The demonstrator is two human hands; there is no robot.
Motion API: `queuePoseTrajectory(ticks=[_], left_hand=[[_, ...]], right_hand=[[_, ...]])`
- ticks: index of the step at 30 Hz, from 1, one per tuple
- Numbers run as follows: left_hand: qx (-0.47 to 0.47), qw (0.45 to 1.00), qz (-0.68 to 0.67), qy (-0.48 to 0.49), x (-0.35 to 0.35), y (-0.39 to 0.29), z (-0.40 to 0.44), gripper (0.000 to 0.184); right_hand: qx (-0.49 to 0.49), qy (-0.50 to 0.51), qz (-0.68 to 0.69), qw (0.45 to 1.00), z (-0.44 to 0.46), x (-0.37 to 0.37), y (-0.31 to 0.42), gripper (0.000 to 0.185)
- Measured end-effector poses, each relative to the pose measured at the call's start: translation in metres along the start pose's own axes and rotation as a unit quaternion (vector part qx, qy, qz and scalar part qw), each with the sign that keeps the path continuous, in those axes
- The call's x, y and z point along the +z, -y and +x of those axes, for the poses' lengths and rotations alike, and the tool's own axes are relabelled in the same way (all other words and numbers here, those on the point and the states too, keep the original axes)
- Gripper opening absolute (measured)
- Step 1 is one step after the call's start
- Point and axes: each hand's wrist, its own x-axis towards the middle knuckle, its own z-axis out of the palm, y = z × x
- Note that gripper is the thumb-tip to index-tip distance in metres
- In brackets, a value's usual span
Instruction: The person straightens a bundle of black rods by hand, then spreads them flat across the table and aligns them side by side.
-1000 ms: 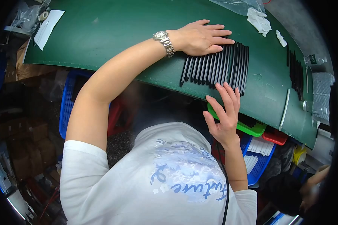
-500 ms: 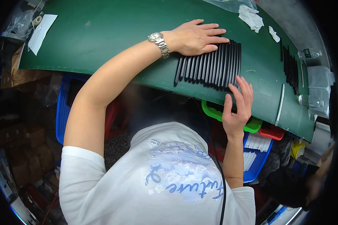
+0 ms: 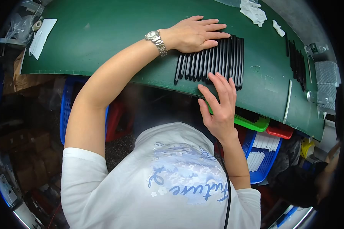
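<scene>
A row of slim black sticks [image 3: 234,57] lies side by side on the green table [image 3: 114,34]. Across their far ends my left hand [image 3: 193,35] rests flat, fingers spread, covering part of the row; a metal watch [image 3: 156,41] is on that wrist. At the near ends, by the table's front edge, is my right hand [image 3: 221,108], its fingers apart and the fingertips touching or just over the sticks. Neither hand grips anything. The near ends by my right fingertips are partly hidden.
More black sticks [image 3: 297,65] lie at the right, beside a pale strip [image 3: 288,101] and a clear bottle [image 3: 319,97]. White gloves [image 3: 253,12] lie at the back. Green [image 3: 252,123] and blue baskets [image 3: 269,158] sit below the edge. Another person's arm [image 3: 326,177] shows at lower right.
My right hand has moved left along the near ends of the sticks. My left hand stays flat over the far ends, and the view has shifted slightly.
</scene>
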Motion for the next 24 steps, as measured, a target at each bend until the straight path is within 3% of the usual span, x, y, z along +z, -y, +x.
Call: queuePoseTrajectory(ticks=[4, 10, 14, 17, 20, 24], left_hand=[[0.002, 1.000, 0.001, -0.001, 0.000, 0.001, 0.000, 0.048], [0.004, 1.000, 0.004, 0.003, -0.002, 0.000, 0.000, 0.049], [0.010, 1.000, 0.006, -0.010, 0.002, 0.002, -0.001, 0.049], [-0.007, 0.997, -0.075, -0.025, -0.006, 0.000, -0.001, 0.050], [-0.020, 0.984, -0.094, -0.148, -0.004, 0.005, -0.003, 0.049], [-0.110, 0.976, -0.036, -0.183, -0.012, 0.016, -0.012, 0.036]], right_hand=[[0.000, 0.012, -0.029, 1.000, 0.011, 0.007, 0.006, 0.046], [-0.015, 0.011, 0.014, 1.000, 0.003, 0.003, 0.004, 0.039], [0.008, -0.043, 0.021, 0.999, 0.003, 0.003, 0.003, 0.033], [0.021, -0.066, 0.026, 0.997, 0.003, 0.006, -0.004, 0.030], [0.029, -0.079, 0.007, 0.996, 0.012, 0.004, -0.003, 0.031], [0.033, -0.072, -0.008, 0.997, 0.021, 0.010, -0.006, 0.033]])
